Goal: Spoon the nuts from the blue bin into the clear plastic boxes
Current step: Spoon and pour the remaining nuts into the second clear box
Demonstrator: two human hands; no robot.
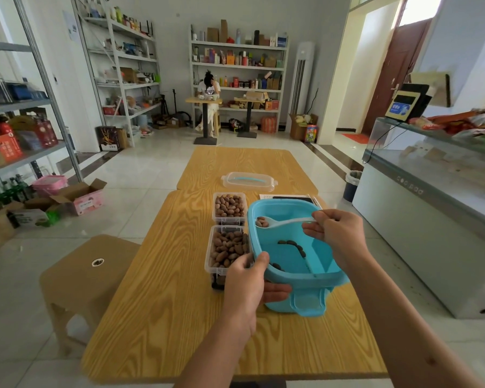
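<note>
On the wooden table (pixel 163 275), head view: blue bin (pixel 297 264) sits tilted, near end lifted, just right of two clear plastic boxes. Left hand (pixel 248 281) grips the bin's near-left corner, thumb over the rim, fingers underneath. Right hand (pixel 338 233) pinches the handle of a white plastic spoon (pixel 280 222) over the bin. Spoon bowl holds a couple of nuts and hovers at the bin's far-left edge, next to the far box.

Progress, as I read it: mostly done.
- Far clear box (pixel 229 207): full of nuts, roughly to the rim.
- Near clear box (pixel 226 249): also well filled, heaped in the middle; its near end is partly hidden by the left hand.
- Bin: nearly empty. Only a short trail of loose nuts (pixel 294 246) on the floor, plus one or two near the lower wall.

Left to do: tip the current spoonful into a box, then collect the last few stragglers. Tilt probably helps gather them at one end.

Clear lid with a blue handle (pixel 248 181) lies further up the table, apart from the boxes. Neither box is lidded. A person sits at a small table at the far wall, uninvolved.
</note>
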